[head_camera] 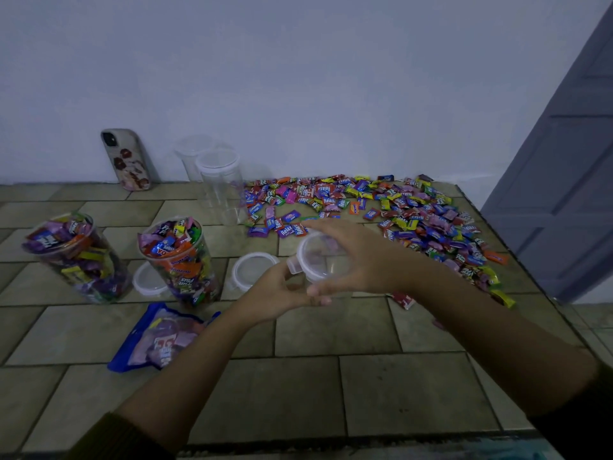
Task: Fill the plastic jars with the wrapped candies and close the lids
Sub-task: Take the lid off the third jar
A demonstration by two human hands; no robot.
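Progress: partial.

- Candy pile (414, 214): large and unjarred, spread beyond and to the right of the hands. Most filling is judged outstanding.
- Filled jars: two, both left of the left hand, the farther one (78, 257) and the nearer one (180, 260). Each is heaped to the rim and neither is lidded.
- Empty jars (220, 187): clear, standing beyond the hands by the wall. None contains candy.
- Blue bag (159, 336): lies below and left of the left hand.
- Loose lids: one (253, 270) lies just left of the left hand, another (149, 280) between the filled jars.
- Held lid (315, 257): clear and round, raised between both hands. Whether a jar body hangs under it cannot be told.

Hand pose: the right hand (361, 260) arches over the held lid, fingers and thumb spanning its rim. The left hand (275, 293) cups from below, its thumb at the clip tab (293, 264).
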